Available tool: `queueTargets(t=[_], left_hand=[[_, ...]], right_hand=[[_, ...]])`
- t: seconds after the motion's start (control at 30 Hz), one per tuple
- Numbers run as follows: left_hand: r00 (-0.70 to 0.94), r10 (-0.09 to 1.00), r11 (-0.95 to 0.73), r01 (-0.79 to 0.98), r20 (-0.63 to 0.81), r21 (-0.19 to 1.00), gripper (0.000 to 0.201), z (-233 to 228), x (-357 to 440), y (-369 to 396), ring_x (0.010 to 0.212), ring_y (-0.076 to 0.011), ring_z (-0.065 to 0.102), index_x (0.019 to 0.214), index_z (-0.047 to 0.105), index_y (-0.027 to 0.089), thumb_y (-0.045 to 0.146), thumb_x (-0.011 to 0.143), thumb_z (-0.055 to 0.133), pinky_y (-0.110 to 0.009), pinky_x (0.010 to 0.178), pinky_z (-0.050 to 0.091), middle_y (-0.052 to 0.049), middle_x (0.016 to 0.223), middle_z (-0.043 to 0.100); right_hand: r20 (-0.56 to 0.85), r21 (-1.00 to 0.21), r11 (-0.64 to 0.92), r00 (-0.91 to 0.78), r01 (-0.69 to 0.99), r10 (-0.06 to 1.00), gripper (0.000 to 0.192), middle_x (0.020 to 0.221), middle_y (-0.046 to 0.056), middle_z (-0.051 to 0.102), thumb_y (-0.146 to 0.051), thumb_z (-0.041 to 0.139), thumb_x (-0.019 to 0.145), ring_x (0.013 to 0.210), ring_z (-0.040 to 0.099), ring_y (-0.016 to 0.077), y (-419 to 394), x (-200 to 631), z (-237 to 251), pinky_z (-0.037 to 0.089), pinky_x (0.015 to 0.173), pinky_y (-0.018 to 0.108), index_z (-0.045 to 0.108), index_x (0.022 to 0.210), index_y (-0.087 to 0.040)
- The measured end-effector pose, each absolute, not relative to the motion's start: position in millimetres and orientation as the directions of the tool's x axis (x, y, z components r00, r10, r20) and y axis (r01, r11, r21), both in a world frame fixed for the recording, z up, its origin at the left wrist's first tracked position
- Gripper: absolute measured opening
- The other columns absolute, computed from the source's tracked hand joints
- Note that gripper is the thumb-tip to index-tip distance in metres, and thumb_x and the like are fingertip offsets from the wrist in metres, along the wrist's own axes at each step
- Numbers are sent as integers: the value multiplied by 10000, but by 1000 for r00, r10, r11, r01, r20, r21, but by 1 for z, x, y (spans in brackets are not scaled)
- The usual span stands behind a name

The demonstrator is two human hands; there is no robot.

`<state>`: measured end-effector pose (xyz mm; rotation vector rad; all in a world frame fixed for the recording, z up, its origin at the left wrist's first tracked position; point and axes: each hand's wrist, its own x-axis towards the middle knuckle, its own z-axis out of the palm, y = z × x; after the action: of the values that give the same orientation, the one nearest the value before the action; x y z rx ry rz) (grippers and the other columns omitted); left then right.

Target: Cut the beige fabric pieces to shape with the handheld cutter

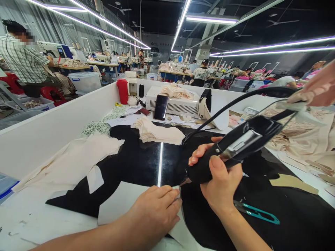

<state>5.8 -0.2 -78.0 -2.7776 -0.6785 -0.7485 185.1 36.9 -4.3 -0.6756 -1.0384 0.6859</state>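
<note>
My right hand (222, 177) is wrapped around a black corded handheld tool (235, 143), thumb on its near side. The tool is tilted, its narrow metal tip (186, 181) pointing down beside my left fingertips. My left hand (159, 205) pinches the edge of a white fabric piece (123, 200); the tip is at or just above that edge, and I cannot tell if they touch. The piece lies on a glossy black work surface (136, 164). Teal-handled thread snips (258, 212) lie beside my right wrist.
A stack of cream pieces (159, 131) lies ahead, more cream fabric (75, 160) at left. A phone (161, 107) leans on a vented white box (172, 101). The tool's cable (225, 104) arches right. At upper right, another person's blurred hand (320, 87) reaches in above piled fabric (311, 136).
</note>
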Motion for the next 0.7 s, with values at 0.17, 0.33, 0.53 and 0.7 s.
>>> queueTargets(t=[0.17, 0.33, 0.53, 0.7], left_hand=[[759, 371, -863, 495, 535, -102, 268, -78, 4, -1, 1156, -196, 706, 1222, 742, 142, 322, 1135, 564, -315, 890, 574, -67, 1291, 775], [754, 353, -867, 486, 554, -110, 244, -77, 6, -2, 1132, -189, 715, 1210, 744, 131, 262, 1130, 555, -304, 876, 582, -67, 1254, 788], [765, 356, -873, 476, 536, -100, 262, -75, 8, -2, 1151, -206, 718, 1241, 730, 103, 276, 1124, 573, -320, 878, 598, -82, 1271, 783], [761, 360, -871, 482, 540, -98, 249, -74, 8, -3, 1132, -201, 729, 1231, 730, 114, 277, 1126, 573, -318, 864, 600, -72, 1263, 791]], right_hand=[[543, -741, 643, 392, -191, 742, 342, 787, -53, 692, -424, 862, 865, 602, 647, 134, 35, 184, 1, 580, 570, 283, 629, 1051, -259], [531, -760, 619, 359, -198, 767, 379, 795, -53, 693, -434, 864, 863, 606, 647, 142, 34, 183, -3, 578, 576, 297, 633, 1115, -270], [503, -782, 588, 346, -206, 792, 412, 816, -50, 693, -433, 867, 868, 639, 641, 148, 33, 183, -7, 569, 602, 310, 632, 1174, -287], [503, -795, 585, 364, -161, 784, 340, 803, -53, 702, -379, 832, 902, 623, 643, 142, 34, 182, -5, 574, 600, 302, 629, 1158, -282]])
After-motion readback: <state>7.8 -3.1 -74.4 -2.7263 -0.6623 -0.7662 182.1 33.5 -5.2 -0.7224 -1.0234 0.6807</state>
